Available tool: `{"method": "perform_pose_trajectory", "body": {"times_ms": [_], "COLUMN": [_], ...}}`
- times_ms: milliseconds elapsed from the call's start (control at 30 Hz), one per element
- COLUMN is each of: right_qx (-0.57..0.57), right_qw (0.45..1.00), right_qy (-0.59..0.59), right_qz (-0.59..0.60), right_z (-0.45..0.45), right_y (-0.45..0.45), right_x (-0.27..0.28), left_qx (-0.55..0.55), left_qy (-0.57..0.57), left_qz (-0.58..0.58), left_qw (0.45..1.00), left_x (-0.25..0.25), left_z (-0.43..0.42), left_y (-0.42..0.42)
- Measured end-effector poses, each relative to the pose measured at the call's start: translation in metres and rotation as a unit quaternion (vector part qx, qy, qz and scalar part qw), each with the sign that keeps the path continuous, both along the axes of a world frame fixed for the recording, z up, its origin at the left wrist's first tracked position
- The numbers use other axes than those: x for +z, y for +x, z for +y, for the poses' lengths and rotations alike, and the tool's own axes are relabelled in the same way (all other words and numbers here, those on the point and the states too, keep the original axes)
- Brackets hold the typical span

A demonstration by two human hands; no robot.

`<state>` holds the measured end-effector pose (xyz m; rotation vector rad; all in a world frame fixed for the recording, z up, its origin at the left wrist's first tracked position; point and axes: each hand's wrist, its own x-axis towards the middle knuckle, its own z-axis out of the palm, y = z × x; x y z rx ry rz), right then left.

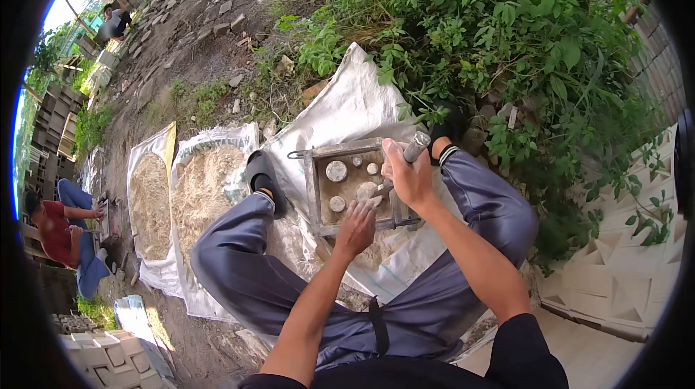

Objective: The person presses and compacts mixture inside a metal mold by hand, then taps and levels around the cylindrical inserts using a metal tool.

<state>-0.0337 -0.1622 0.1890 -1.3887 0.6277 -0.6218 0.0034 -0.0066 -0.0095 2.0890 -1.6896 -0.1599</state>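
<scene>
A wooden and metal box mould (313,193) lies between my legs, with sandy grey material and several round pale discs (337,170) inside. My right hand (410,175) is wrapped round a tool with a thick grey cylindrical end (416,146) sticking up above the fist. The tool's narrower lower end points into the mould, near a disc (367,190); its exact kind is unclear. My left hand (355,229) reaches over the mould's near side, fingers stretched out toward the tool's lower end. Whether the left fingertips touch the material cannot be seen.
White sacking (355,92) spreads under the mould. To the left, sacks carry heaps of pale sandy powder (210,179). Leafy plants (507,41) grow ahead and right. Patterned pale blocks (608,280) lie at the right. A person in a red shirt (54,233) sits far left.
</scene>
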Motion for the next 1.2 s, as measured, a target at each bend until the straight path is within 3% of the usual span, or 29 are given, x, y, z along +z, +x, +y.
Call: {"method": "perform_pose_trajectory", "body": {"times_ms": [33,100,200,267,300,467,500,667,767,933,1033,1133,1200], "right_qx": [-0.003,-0.006,-0.041,-0.028,-0.023,0.012,0.006,-0.025,-0.109,-0.069,-0.135,-0.073,-0.068], "right_qw": [1.0,0.999,0.997,0.996,0.995,0.985,0.985,0.991,0.99,0.995,0.99,0.986,0.984], "right_qy": [0.009,0.037,0.019,-0.023,-0.057,-0.175,-0.17,-0.103,-0.075,0.002,-0.018,-0.099,-0.08], "right_qz": [-0.003,-0.001,0.063,0.083,0.082,0.003,0.005,0.083,-0.047,0.071,0.039,0.109,0.142], "right_z": [0.002,0.007,0.024,0.037,0.045,0.061,0.062,0.055,0.056,0.046,0.059,0.061,0.061], "right_y": [0.001,0.0,-0.002,-0.004,-0.007,-0.021,-0.02,-0.014,-0.02,-0.017,-0.02,-0.015,-0.012], "right_x": [-0.009,-0.021,-0.043,-0.046,-0.05,-0.103,-0.107,-0.094,-0.095,-0.085,-0.092,-0.091,-0.079], "left_qx": [0.115,0.311,0.47,0.545,0.532,0.485,0.459,0.447,0.456,0.459,0.467,0.462,0.468], "left_qy": [-0.065,-0.032,0.008,0.058,0.118,0.019,-0.031,-0.021,-0.029,-0.022,-0.023,-0.03,-0.04], "left_qz": [0.039,0.017,-0.076,0.144,0.297,0.336,0.356,0.394,0.391,0.386,0.379,0.365,0.354], "left_qw": [0.99,0.95,0.879,0.824,0.784,0.807,0.813,0.803,0.799,0.8,0.798,0.808,0.808], "left_x": [0.006,-0.001,-0.034,-0.049,-0.039,-0.049,-0.05,-0.049,-0.054,-0.041,-0.047,-0.047,-0.044], "left_z": [0.004,0.013,0.022,0.024,0.024,0.033,0.036,0.038,0.036,0.036,0.038,0.036,0.034], "left_y": [0.005,0.025,0.056,0.075,0.083,0.088,0.091,0.091,0.096,0.092,0.093,0.091,0.092]}}
